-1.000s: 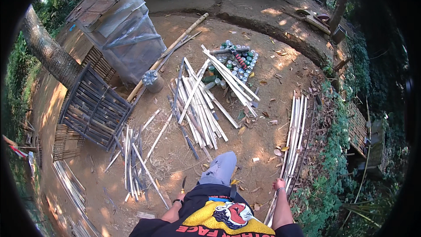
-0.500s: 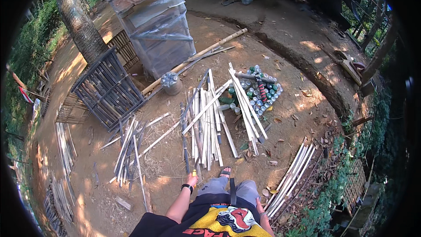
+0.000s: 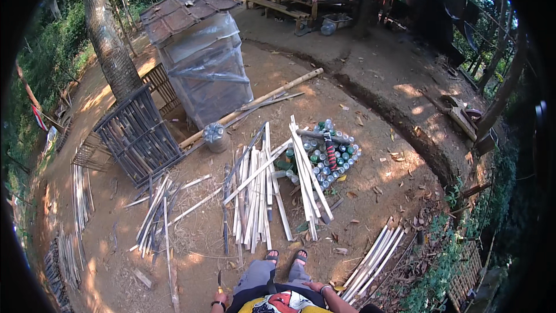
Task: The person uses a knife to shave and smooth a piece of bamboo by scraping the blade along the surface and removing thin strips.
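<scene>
Left grip (image 3: 220, 298) seemingly around a yellow-handled knife (image 3: 219, 284), blade (image 3: 219, 277) forward.

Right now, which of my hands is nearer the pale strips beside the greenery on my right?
Right. Your right hand is just left of the pale strips; your left hand, holding a knife, is farther left, well away from them.
</scene>
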